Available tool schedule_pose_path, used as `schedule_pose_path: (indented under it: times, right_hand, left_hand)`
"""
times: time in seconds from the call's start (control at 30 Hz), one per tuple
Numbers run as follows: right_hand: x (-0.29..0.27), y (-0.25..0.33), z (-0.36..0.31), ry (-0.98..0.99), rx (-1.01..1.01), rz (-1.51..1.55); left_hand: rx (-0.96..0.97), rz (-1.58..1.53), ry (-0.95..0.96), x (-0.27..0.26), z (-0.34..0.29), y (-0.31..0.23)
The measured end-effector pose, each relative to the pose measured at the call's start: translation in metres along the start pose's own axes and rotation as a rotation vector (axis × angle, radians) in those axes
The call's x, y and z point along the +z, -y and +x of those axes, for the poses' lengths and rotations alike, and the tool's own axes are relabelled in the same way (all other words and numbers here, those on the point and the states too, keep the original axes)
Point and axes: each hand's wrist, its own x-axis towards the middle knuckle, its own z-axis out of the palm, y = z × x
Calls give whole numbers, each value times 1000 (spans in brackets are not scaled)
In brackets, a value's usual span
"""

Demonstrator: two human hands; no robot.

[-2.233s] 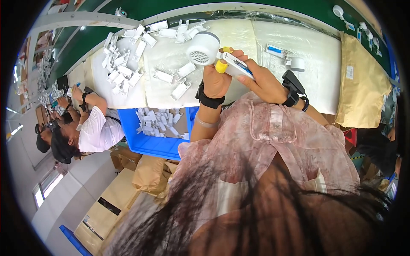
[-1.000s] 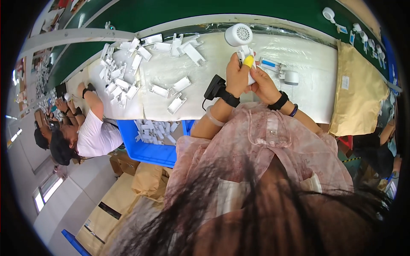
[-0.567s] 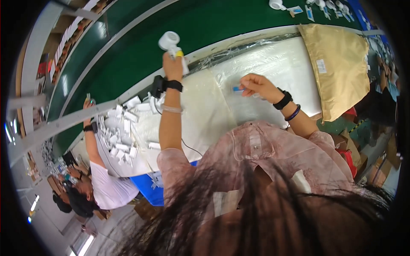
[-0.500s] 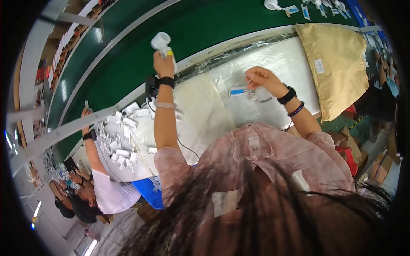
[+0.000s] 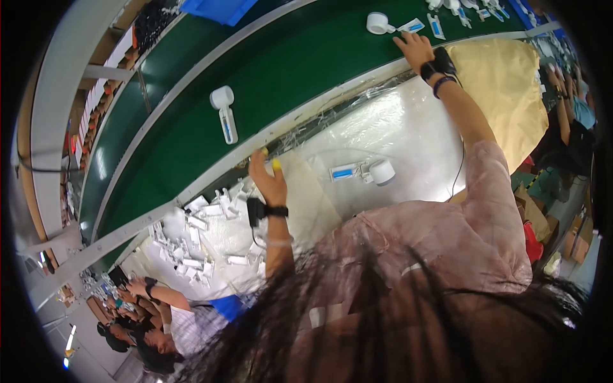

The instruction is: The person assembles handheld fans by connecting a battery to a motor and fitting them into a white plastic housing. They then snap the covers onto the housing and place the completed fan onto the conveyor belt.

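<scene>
White fan with blue insert (image 5: 380,24) on green belt (image 5: 306,73), beside right fingertips, contact unclear | right hand (image 5: 419,52) spread, apparently empty | left hand (image 5: 270,185) loosely spread, empty, by belt rim | second fan (image 5: 223,116) on belt | third fan (image 5: 383,171) on worktop (image 5: 357,142), insert upward, presumably for access; plastic sheet probably guards against scratches

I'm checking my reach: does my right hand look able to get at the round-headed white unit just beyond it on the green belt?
Probably yes: your right hand extends over the green belt, fingertips close to the round-headed white unit, with nothing visible blocking the way.
</scene>
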Motion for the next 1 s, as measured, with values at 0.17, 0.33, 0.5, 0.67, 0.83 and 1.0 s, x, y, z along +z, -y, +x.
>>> schedule_pose_path:
  times: [0.17,0.33,0.5,0.67,0.83,1.0]
  right_hand:
    - [35,-21,29,-105,-170,-249]
    - [23,-27,49,42,-162,-305]
    - [-27,-18,51,-80,-66,157]
    - [-75,15,19,-25,-100,870]
    - [-174,86,-33,342,11,1964]
    - [-257,143,-80,548,-37,2151]
  left_hand:
    - [-337,-464,108,-7,-52,-48]
    - [-334,-447,128,-13,-60,-55]
    - [-439,-692,149,-9,-56,-55]
    - [-326,-754,206,-17,-32,-100]
    - [153,-373,29,-43,-5,-163]
    - [273,-124,7,-77,-9,-195]
